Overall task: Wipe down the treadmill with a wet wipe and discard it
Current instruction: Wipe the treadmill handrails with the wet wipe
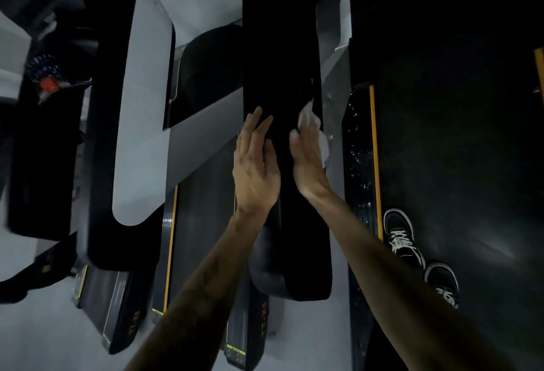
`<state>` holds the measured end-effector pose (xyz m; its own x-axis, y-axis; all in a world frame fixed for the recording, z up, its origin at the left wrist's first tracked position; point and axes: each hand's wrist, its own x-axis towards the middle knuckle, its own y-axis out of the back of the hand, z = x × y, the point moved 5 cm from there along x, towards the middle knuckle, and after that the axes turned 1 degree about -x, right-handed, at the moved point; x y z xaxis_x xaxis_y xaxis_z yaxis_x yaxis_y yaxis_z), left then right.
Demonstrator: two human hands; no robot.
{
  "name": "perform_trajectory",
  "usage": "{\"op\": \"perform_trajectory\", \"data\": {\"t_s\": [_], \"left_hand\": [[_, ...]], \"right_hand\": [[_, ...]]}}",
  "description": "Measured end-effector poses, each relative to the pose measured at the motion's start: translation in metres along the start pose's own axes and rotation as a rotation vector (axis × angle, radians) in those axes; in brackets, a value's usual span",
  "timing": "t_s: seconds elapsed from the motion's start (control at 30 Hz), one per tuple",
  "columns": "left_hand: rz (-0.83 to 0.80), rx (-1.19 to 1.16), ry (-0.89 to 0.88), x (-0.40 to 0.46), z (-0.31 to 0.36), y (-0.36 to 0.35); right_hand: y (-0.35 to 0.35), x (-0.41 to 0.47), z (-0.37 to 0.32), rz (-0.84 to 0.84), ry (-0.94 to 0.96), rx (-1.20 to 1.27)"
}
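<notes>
In the centre of the frame a long, black, matte padded handrail (282,76) of the treadmill ran from the top edge down to its rounded end at lower centre. The left hand (254,164) lay flat against the rail's left side, fingers straight and close together, steadying it and holding nothing. The right hand (307,158) was flat on the rail's right side, fingers straight and together, pressing a crumpled white wet wipe (315,126) against the surface; the wipe showed past the fingertips and along the hand's outer edge, just right of centre.

The step in hand looked to be wiping this rail. To do it well, the palm should keep even pressure so the whole wipe stays in contact, and the stroke should follow the rail lengthwise, with overlapping passes that also cover the top face and the rounded end. The wipe seemed bunched; spreading it flatter would cover more per pass. The bracing hand should stay off freshly wiped areas.

Right of the rail, a dark ribbed side step with a yellow stripe (360,141) carried scattered shiny specks, possibly droplets, so it likely needed wiping too. Two black lace-up shoes with white soles (403,238) stood on the dark running belt (456,135) at lower right. No bin was visible.
</notes>
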<state>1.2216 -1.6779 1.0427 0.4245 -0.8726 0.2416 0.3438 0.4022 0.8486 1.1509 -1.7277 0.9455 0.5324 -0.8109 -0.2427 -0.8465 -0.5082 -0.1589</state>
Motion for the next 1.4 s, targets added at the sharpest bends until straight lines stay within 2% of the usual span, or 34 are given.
{"op": "perform_trajectory", "data": {"t_s": [0.13, 0.23, 0.33, 0.47, 0.6, 0.73, 0.83, 0.93, 1.03, 1.13, 1.27, 1.4], "left_hand": [[0.01, 0.011, 0.026, 0.001, 0.002, 0.0], [0.024, 0.063, -0.003, 0.0, 0.007, 0.001], [0.05, 0.143, -0.052, 0.001, 0.008, 0.002], [0.119, 0.169, -0.061, 0.029, 0.006, 0.007], [0.055, 0.175, -0.115, 0.068, 0.01, -0.001], [-0.013, 0.16, -0.163, 0.105, 0.011, -0.014], [-0.059, 0.105, -0.146, 0.113, 0.003, -0.026], [-0.073, 0.0, -0.084, 0.113, -0.005, -0.027], [-0.073, -0.007, -0.066, 0.114, -0.004, -0.026], [-0.071, 0.02, -0.076, 0.116, -0.002, -0.028], [-0.067, 0.027, -0.093, 0.116, -0.001, -0.028], [-0.062, 0.033, -0.075, 0.115, -0.002, -0.028]], "right_hand": [[-0.006, 0.001, -0.029, -0.061, 0.159, -0.115], [0.0, -0.034, -0.008, -0.076, 0.274, -0.118], [0.002, -0.042, 0.003, -0.087, 0.239, -0.114], [0.001, 0.016, -0.037, -0.085, 0.267, -0.171], [0.002, 0.065, -0.043, -0.029, 0.234, -0.191], [0.006, 0.031, -0.015, -0.006, 0.053, -0.106], [0.001, 0.008, -0.013, -0.019, 0.143, -0.083], [0.006, 0.036, -0.032, -0.027, 0.221, -0.047], [0.019, 0.072, -0.036, -0.028, 0.186, -0.11], [0.024, 0.064, -0.018, -0.009, 0.135, -0.102], [0.006, 0.022, -0.009, -0.006, 0.175, -0.085], [0.005, 0.046, -0.032, -0.006, 0.238, -0.097]]}}
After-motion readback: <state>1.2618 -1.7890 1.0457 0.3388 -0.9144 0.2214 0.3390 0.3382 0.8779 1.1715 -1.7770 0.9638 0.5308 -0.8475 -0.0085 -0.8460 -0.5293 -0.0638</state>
